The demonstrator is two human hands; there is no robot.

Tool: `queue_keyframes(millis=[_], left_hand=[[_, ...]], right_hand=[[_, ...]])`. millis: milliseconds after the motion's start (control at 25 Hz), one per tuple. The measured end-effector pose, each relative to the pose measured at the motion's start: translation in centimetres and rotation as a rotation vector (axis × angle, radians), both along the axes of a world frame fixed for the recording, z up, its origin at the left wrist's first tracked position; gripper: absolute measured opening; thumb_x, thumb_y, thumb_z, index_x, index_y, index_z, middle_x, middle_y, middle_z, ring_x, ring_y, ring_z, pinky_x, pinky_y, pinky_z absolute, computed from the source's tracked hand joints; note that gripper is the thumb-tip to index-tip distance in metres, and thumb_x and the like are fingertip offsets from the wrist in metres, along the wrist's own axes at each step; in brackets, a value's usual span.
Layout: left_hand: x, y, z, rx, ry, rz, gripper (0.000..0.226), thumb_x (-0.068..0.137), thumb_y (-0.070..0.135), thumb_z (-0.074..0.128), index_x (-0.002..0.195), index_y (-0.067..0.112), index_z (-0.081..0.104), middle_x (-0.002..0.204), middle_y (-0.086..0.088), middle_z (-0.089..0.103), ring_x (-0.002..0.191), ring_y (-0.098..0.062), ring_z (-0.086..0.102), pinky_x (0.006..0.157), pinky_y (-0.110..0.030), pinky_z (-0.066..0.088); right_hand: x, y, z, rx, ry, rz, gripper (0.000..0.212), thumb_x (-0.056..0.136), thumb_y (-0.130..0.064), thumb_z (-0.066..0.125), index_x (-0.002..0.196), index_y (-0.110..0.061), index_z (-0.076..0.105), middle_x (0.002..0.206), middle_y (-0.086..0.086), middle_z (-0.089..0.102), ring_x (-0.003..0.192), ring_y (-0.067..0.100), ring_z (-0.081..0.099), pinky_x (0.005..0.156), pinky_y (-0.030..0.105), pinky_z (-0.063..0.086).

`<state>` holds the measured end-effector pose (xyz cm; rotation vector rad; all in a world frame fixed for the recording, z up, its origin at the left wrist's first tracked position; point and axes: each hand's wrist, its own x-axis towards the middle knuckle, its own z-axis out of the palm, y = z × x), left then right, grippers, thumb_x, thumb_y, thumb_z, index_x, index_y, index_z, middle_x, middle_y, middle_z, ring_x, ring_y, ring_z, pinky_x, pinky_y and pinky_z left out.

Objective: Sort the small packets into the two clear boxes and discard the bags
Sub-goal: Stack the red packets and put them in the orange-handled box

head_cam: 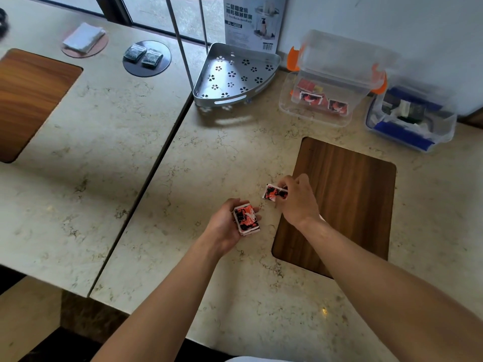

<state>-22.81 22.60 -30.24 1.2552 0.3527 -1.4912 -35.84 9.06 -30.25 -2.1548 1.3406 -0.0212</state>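
Observation:
My left hand (pixel 227 226) lies palm up over the marble counter and holds a small stack of red packets (pixel 246 220). Just to its right, my right hand (pixel 298 202) pinches a single red packet (pixel 274 192) by its edge, slightly above the counter. At the back right stands a clear box with orange clips (pixel 317 113), lid raised, with red packets inside. Right of it sits a clear box with blue clips (pixel 413 134) that holds dark green packets.
A wooden inlay (pixel 339 205) lies under my right wrist. A metal corner shelf (pixel 235 77) and its printed carton (pixel 252 22) stand at the back. On the left table, two dark green packets (pixel 143 56) rest on a black disc, and a white packet (pixel 83 37) on a brown one.

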Motion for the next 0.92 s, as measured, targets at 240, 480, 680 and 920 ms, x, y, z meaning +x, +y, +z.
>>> queue_keyframes(millis=[240, 480, 680, 920], left_hand=[[0.1, 0.1, 0.1, 0.022, -0.021, -0.049, 0.039, 0.104, 0.033, 0.04, 0.122, 0.004, 0.06, 0.112, -0.023, 0.071, 0.1, -0.038, 0.068, 0.101, -0.052, 0.049], [-0.7, -1.1, 0.6, -0.023, -0.009, -0.226, 0.054, 0.106, 0.043, 0.032, 0.121, 0.002, 0.063, 0.109, -0.02, 0.072, 0.092, -0.032, 0.07, 0.083, -0.044, 0.054], [-2.1, -1.6, 0.4, -0.04, 0.103, -0.193, 0.054, 0.105, 0.044, 0.038, 0.125, 0.001, 0.062, 0.107, -0.019, 0.075, 0.092, -0.03, 0.074, 0.085, -0.044, 0.056], [-1.9, -0.8, -0.1, -0.035, 0.009, -0.209, 0.031, 0.099, 0.014, 0.051, 0.124, -0.002, 0.062, 0.108, -0.021, 0.072, 0.091, -0.033, 0.072, 0.088, -0.046, 0.057]], right_hand=[[-1.1, -0.1, 0.3, 0.121, -0.229, 0.034, 0.02, 0.1, -0.011, 0.054, 0.115, -0.017, 0.067, 0.11, 0.002, 0.061, 0.106, 0.02, 0.057, 0.086, 0.025, 0.04], [-1.1, 1.1, 4.3, 0.438, -0.139, 0.329, 0.041, 0.096, -0.02, 0.063, 0.136, -0.026, 0.058, 0.131, -0.004, 0.062, 0.117, 0.011, 0.057, 0.096, 0.025, 0.048], [-0.7, 1.9, 4.2, 0.368, -0.269, 0.179, 0.038, 0.089, -0.027, 0.073, 0.125, -0.025, 0.064, 0.104, -0.006, 0.066, 0.091, 0.008, 0.066, 0.081, 0.027, 0.057], [-3.1, -2.1, 0.6, 0.024, 0.04, 0.064, 0.04, 0.098, -0.013, 0.056, 0.137, -0.021, 0.057, 0.135, 0.004, 0.047, 0.127, 0.024, 0.043, 0.109, 0.037, 0.041]])
